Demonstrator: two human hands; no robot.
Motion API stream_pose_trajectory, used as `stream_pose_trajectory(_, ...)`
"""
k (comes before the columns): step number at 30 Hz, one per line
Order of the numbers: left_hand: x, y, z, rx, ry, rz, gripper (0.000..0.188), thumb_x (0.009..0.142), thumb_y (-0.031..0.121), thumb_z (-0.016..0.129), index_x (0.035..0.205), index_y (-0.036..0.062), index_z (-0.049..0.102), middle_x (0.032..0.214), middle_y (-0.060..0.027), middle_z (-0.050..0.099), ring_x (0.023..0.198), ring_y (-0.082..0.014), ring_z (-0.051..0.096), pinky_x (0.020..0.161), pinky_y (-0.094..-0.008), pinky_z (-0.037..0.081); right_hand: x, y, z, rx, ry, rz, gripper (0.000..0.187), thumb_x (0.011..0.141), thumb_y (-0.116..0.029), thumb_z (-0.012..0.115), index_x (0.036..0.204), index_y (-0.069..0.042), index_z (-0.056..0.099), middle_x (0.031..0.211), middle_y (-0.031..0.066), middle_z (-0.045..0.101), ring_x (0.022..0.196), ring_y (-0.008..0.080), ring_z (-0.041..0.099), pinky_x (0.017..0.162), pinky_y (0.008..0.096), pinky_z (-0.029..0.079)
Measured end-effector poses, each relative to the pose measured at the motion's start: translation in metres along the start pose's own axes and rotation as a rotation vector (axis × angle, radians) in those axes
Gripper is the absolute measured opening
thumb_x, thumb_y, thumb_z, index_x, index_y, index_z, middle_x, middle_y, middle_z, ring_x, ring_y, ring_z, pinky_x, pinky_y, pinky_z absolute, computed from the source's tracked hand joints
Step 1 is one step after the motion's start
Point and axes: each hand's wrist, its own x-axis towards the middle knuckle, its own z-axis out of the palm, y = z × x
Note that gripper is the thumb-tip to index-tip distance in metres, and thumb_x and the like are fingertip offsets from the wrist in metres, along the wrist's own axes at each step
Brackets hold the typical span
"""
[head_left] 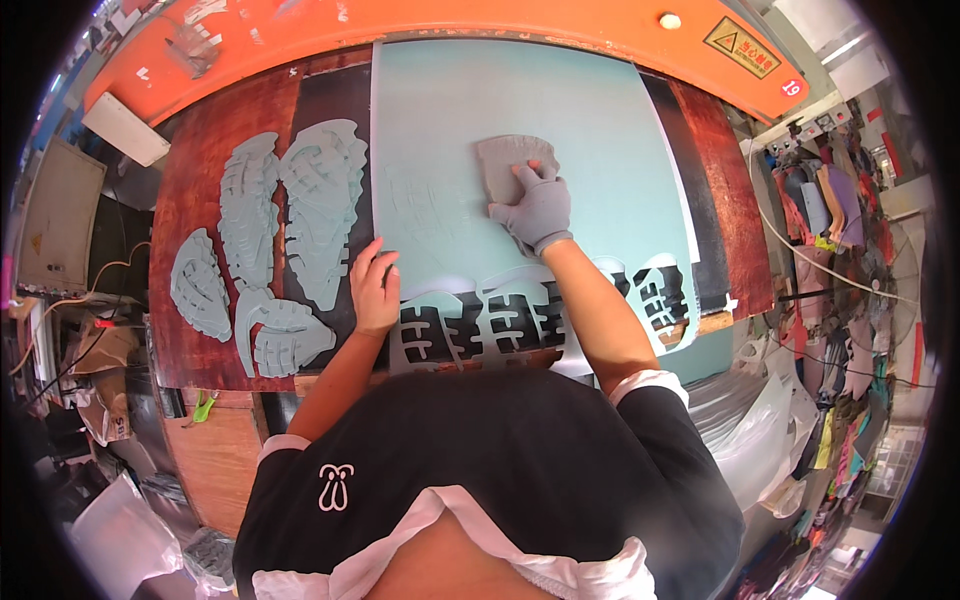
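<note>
A pale green sheet lies over the board in front of me, cut-out openings along its near edge. My right hand, in a grey fingerless glove, grips a flat grey piece with a wavy right edge on the sheet. Palm and fingers cover part of this piece, and I cannot tell its exact kind. Bare and open, my left hand rests by the sheet's left edge, fingers slightly bent and apart. Left of it lie several stacks of cut green shoe-upper-like pieces, with a smaller stack nearer me.
An orange machine beam spans the far side. The reddish-brown board shows at both sides of the sheet. Colourful cut material hangs on a rack at the right. Clear plastic lies at the lower right, and a grey cabinet stands at the left.
</note>
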Motion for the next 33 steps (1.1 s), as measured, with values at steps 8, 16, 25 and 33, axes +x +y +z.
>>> stream_pose_trajectory(8, 0.001, -0.002, -0.008, -0.019, -0.009, -0.004, 0.020, 0.080, 0.008, 0.055, 0.099, 0.0044, 0.062, 0.125, -0.0135, 0.051, 0.110, -0.0295, 0.050, 0.094, -0.0383, 0.037, -0.001, -0.012, -0.003, -0.093, -0.097, -0.023, 0.073, 0.056, -0.045, 0.077, 0.116, -0.009, 0.058, 0.127, 0.0152, 0.047, 0.102, 0.0351, 0.050, 0.086, 0.0393, 0.047)
stream_pose_trajectory(16, -0.017, 0.014, -0.034, -0.027, -0.070, -0.053, 0.036, 0.082, 0.010, 0.058, 0.116, 0.0020, 0.052, 0.124, -0.0162, 0.050, 0.114, -0.0321, 0.048, 0.096, -0.0371, 0.038, -0.051, 0.074, -0.039, 0.309, 0.033, 0.101, 0.061, 0.079, -0.044, 0.063, 0.121, -0.002, 0.048, 0.125, 0.0168, 0.048, 0.114, 0.0335, 0.047, 0.094, 0.0401, 0.040)
stream_pose_trajectory(25, -0.114, 0.027, -0.063, 0.153, -0.063, -0.274, 0.021, 0.080, 0.015, 0.067, 0.094, 0.0035, 0.057, 0.072, -0.0109, 0.058, 0.066, -0.0259, 0.058, 0.061, -0.0361, 0.045, -0.214, 0.126, -0.058, -0.104, 0.437, -0.085, 0.026, 0.074, -0.018, 0.064, 0.092, -0.001, 0.057, 0.095, 0.0155, 0.057, 0.088, 0.0348, 0.054, 0.079, 0.0421, 0.042)
stream_pose_trajectory(33, -0.101, 0.025, -0.047, 0.215, 0.150, -0.067, 0.023, 0.086, 0.019, 0.061, 0.070, 0.0047, 0.050, 0.059, -0.0109, 0.050, 0.050, -0.0254, 0.050, 0.049, -0.0363, 0.041, -0.196, 0.127, -0.061, -0.032, 0.557, -0.167, 0.021, 0.070, -0.013, 0.063, 0.085, -0.001, 0.054, 0.083, 0.0138, 0.057, 0.082, 0.0339, 0.058, 0.070, 0.0434, 0.046)
